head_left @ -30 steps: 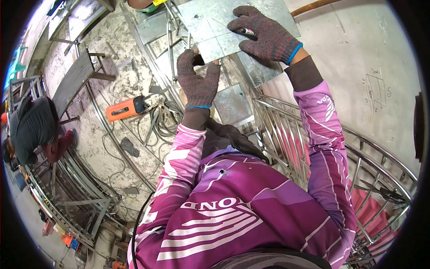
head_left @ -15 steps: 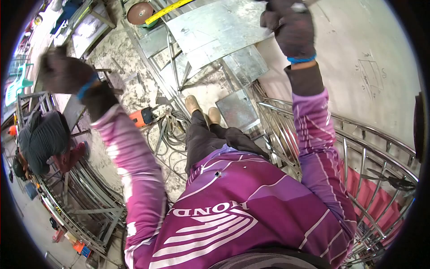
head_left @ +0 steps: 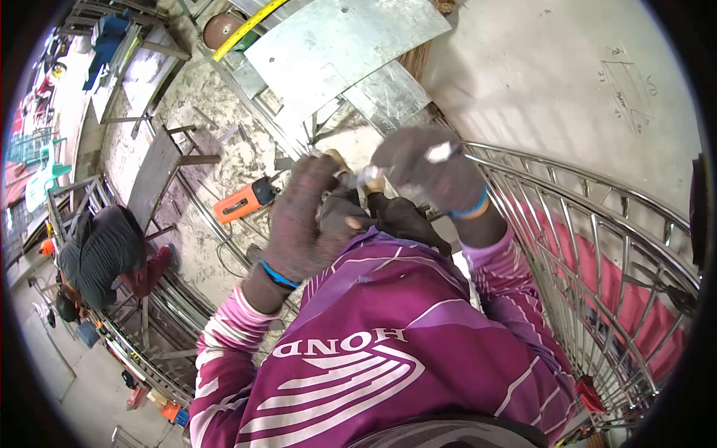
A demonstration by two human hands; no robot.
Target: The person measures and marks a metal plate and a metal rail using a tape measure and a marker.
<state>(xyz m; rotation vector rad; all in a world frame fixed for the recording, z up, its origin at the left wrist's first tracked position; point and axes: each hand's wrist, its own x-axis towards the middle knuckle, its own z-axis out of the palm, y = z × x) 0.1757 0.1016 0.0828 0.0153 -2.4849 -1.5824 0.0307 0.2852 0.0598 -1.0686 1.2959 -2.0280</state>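
Observation:
Both my hands wear dark gloves with blue bands at the wrists, and they are close together in front of my waist. My left hand has its fingers stretched forward and its thumb apart, with nothing visible in its grasp. My right hand is curled and smeared by motion. At its fingertips is a small pale, shiny item, too blurred to name. A whitish patch shows on the back of the right hand. Beyond the hands lies a large sheet of metal.
A yellow level-like bar crosses near a brown disc. An orange power tool rests on the floor at left. Chrome railings stand at right. A co-worker bends over metal frames at left.
Both hands have come down and inward from wide apart to close together before my waist. My view has shifted slightly, and the co-worker appears a little further right.

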